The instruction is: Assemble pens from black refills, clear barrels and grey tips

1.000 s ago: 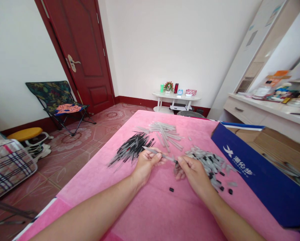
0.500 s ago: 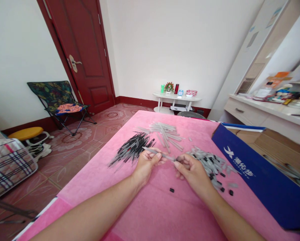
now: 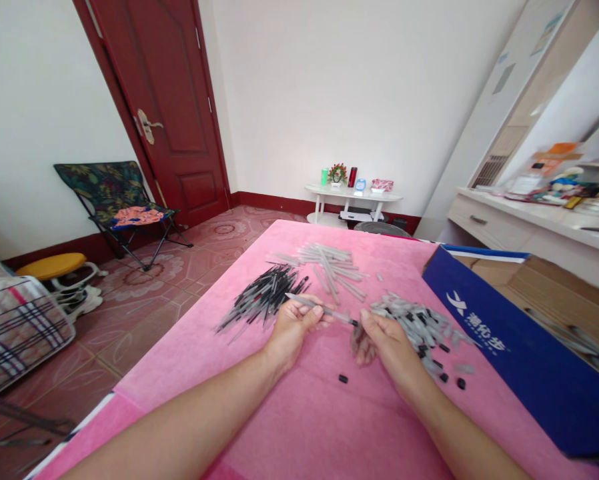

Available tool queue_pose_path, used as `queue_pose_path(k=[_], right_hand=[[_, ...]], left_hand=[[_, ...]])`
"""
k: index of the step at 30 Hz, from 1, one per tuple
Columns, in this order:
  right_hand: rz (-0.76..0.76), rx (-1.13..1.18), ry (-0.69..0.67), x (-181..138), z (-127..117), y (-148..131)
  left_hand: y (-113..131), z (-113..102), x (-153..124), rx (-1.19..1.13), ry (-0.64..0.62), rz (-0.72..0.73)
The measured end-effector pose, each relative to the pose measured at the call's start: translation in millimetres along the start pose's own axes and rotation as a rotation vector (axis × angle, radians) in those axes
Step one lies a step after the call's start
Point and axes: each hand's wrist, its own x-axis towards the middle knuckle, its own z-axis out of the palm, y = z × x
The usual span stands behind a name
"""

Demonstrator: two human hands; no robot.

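Note:
My left hand [image 3: 297, 327] is closed around a pen with a translucent grey barrel [image 3: 332, 313], its pointed tip toward the upper left. A black end plug [image 3: 353, 323] shows at the pen's right end. Right beside that end is my right hand [image 3: 377, 337], thumb raised and apart from its fingers, which are blurred; I see nothing held in it. Left of the hands lies a pile of thin dark refills [image 3: 264, 297]. Clear empty barrels [image 3: 332, 263] lie behind them. A heap of grey caps and black plugs [image 3: 419, 323] is to the right. One black plug [image 3: 343, 379] lies alone in front.
A pink cloth [image 3: 289, 427] covers the table. At the right edge stands an open blue box [image 3: 509, 347] with some pens or barrels inside. Beyond are a folding chair [image 3: 122, 193], a yellow stool [image 3: 52, 265] and a low white side table [image 3: 354, 193].
My right hand has loosened its pinch at the pen's end, and its thumb has lifted, leaving the black plug visible there. My left hand and the pen have hardly moved.

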Motion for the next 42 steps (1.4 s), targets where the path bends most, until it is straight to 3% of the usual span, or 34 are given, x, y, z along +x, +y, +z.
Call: queue_pose_path(k=[5, 10, 17, 20, 22, 24, 27, 31, 37, 42], right_hand=[[-0.061, -0.053, -0.022, 0, 0, -3], [0.034, -0.067, -0.081, 2, -6, -2], [0.072, -0.386, -0.467, -7, -27, 0], [-0.030, -0.392, -0.314, -5, -25, -1], [-0.049, -0.278, -0.153, -2, -19, -3], [-0.024, -0.127, -0.093, 1, -11, -3], [-0.015, 0.001, -0.140, 2, -1, 1], [0.012, -0.031, -0.232, 2, 0, 7], [0.076, -0.378, -0.237, 3, -34, 8], [0.110, -0.410, -0.194, 5, -57, 3]], left_hand=[[0, 0, 0, -0.001, 0.013, -0.007], [2, -3, 3, -0.029, 0.096, -0.005], [4, -4, 5, -0.055, 0.124, -0.021], [4, -2, 3, -0.030, 0.099, -0.014], [3, -1, 3, 0.016, 0.070, 0.002], [3, 2, 1, 0.093, 0.044, 0.033], [4, 4, 0, 0.223, 0.016, 0.085], [7, 3, 2, 0.322, 0.020, 0.123], [14, -6, 10, 0.200, 0.220, 0.193], [14, -12, 11, 0.103, 0.264, 0.174]])
